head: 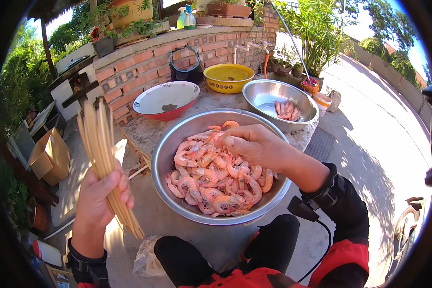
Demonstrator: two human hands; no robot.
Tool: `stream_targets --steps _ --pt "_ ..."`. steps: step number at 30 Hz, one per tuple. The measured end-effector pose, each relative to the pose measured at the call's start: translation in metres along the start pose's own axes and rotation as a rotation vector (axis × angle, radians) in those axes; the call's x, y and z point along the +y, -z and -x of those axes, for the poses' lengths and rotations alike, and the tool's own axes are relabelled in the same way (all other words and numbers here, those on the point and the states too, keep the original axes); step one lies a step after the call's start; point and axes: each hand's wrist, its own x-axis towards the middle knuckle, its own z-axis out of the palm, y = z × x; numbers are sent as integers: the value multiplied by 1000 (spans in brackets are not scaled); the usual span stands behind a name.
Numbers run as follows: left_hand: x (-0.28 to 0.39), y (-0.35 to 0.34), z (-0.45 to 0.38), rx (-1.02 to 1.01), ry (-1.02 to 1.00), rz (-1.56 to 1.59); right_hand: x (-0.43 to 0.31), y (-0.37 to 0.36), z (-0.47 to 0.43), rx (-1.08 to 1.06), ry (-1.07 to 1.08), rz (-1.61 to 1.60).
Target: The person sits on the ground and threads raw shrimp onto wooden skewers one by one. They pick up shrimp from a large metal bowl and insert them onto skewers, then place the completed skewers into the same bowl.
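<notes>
A bundle of thin wooden skewers (pixel 106 162) is clasped in my left hand (pixel 102 192), fanned slightly at the top and held left of a large stainless steel basin (pixel 162 194). Inside that basin lies a heap of pinkish whole shrimp (pixel 216 180), many curled, with legs and feelers showing. My right hand (pixel 257 145) hovers over the far right part of the heap, thumb and fingers bent towards each other. Its fingertips are partly hidden against the shrimp, so whether one is pinched there cannot be made out.
Behind stand a red-and-white enamel basin (pixel 169 111), a yellow basin (pixel 228 86) of water, and a steel bowl (pixel 262 99) holding several shrimp. These rest on a stone slab (pixel 140 133) before a brick wall (pixel 136 64). A cardboard box (pixel 50 154) lies left; a plastic bag (pixel 149 257) is by my knee.
</notes>
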Motion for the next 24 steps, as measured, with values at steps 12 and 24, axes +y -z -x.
stream_targets --steps 12,24 --pt "-207 -170 -194 -46 186 -136 114 43 -82 -66 -95 652" --pt "-149 -145 -204 -633 421 -848 168 47 -108 -206 -390 753"
